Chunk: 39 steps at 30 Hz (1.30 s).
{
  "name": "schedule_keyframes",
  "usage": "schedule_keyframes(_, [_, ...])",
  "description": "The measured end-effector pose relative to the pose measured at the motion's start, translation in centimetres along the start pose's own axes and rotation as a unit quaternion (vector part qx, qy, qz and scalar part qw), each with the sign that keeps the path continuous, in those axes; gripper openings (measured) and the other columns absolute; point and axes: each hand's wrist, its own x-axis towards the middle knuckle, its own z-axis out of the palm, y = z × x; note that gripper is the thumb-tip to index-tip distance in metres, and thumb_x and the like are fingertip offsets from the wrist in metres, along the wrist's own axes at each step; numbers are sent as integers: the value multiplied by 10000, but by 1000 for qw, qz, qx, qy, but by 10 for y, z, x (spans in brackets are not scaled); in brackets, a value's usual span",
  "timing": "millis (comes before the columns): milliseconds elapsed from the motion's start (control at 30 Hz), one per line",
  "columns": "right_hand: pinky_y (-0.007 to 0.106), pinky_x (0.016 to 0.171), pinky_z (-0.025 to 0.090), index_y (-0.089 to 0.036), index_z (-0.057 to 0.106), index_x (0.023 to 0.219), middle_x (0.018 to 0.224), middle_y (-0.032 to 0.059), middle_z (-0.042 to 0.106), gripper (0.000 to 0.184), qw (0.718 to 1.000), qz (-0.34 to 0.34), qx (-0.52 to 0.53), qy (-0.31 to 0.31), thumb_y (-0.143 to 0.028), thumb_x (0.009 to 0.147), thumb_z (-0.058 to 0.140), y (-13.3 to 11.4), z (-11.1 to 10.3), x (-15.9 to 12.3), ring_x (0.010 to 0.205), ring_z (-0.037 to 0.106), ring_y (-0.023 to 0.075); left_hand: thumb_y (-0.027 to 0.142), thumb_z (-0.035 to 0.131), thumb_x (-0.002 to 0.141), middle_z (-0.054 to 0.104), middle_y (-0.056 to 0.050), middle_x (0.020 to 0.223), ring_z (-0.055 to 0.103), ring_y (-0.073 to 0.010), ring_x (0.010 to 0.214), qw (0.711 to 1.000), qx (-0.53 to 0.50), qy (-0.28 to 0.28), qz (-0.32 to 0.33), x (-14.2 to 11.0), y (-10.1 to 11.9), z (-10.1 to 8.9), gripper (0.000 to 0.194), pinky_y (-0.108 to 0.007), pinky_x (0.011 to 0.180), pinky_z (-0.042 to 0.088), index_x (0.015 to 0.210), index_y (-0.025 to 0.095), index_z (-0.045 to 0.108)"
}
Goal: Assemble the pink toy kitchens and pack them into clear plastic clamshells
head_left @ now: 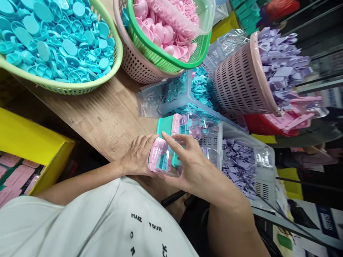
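Note:
Close to my body, both hands are on a small toy case (158,159) with a pink frame, a clear front and teal pieces showing inside. My left hand (139,153) is wrapped round its left side, the fingertips hidden behind it. From the right, my right hand (195,164) grips the same case, index finger over the top and thumb along the lower edge. Just beyond my fingers stands another case, teal and pink (165,125), with a clear cover. Whether the two cases touch is hidden.
A yellow-green basket (80,88) of turquoise parts stands at upper left. A green basket (171,62) holds pink parts. Purple parts fill a tilted pink basket (235,82) and a clear bin (264,153). Pink cases lie in a yellow box (34,128) at left.

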Motion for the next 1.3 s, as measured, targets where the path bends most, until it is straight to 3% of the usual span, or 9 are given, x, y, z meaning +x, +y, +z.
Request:
schedule_keyframes(167, [549,1038,483,-307,211,1596,1354,142,391,973,1000,-4,4,23,-378,781,739,7,5,-2,1290,443,353,606,808,567,468,-190,1424,464,-384,1263,1000,-4,-15,-10,0,0,-1,1168,-532,1067,381,1504,161,272])
schedule_keyframes(433, [561,1060,469,-306,235,1577,1413,139,382,912,996,1,55,63,-344,811,729,6,17,-9,1305,447,335,691,772,603,492,-217,1414,475,-376,1262,1000,4,-1,5,0,-1,1,1153,-514,1081,374,1486,112,311])
schedule_keyframes(567, [545,1065,473,-299,238,1574,1404,142,382,919,995,-1,54,89,-367,807,740,8,18,-11,1316,441,337,645,785,609,495,-210,1409,480,-373,1264,1000,-3,-6,10,0,-1,0,1129,-512,1079,384,1487,116,311])
schedule_keyframes(800, [558,1079,459,-298,223,1577,1422,153,364,910,995,-18,50,80,-420,829,726,9,18,-11,1344,421,347,711,728,644,488,-208,1422,475,-377,1265,1000,2,-2,-1,0,-2,3,1103,-512,1068,383,1489,134,318])
schedule_keyframes(1300, [524,1055,481,-278,275,1543,1355,145,410,872,991,-56,66,105,-276,800,731,6,19,-10,1309,456,325,738,680,683,505,-217,1377,491,-371,1227,999,21,-12,21,1,0,-3,1072,-514,1049,396,1481,126,309])
